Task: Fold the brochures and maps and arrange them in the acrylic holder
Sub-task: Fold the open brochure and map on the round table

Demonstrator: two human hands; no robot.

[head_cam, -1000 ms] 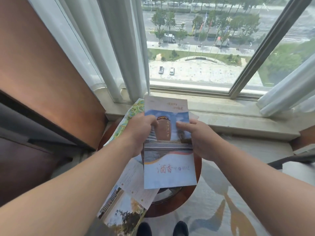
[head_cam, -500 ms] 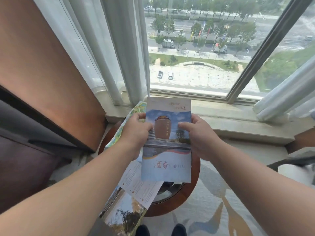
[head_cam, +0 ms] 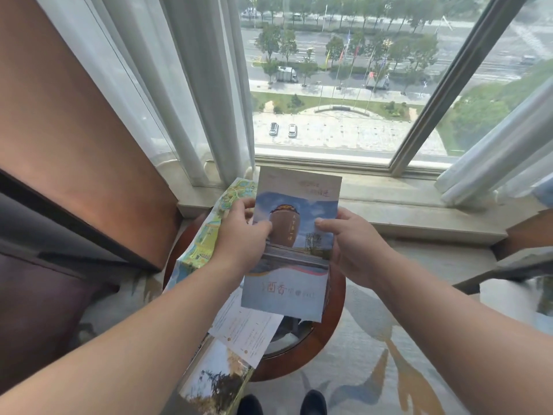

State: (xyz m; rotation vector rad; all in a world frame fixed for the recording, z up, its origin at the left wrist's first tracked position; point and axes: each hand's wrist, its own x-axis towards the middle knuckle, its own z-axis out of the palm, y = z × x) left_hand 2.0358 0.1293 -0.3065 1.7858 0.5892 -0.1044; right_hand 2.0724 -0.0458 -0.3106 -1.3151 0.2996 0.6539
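mid-frame, above the table [head_cam: 302,362], my left hand [head_cam: 239,241] and right hand [head_cam: 356,247] pinch the folded brochure [head_cam: 287,289] by its side edges, thumbs on the cover. both grips sit further out than a second ago; the fold looks finished, the holder is out of view.

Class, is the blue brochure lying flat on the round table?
No, the left hand and right hand hold the brochure above the table.

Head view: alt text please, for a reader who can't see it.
The left hand and right hand hold a blue brochure by its side edges above a round wooden table. A map and other leaflets lie on the table, beside a curtained window overlooking a street.
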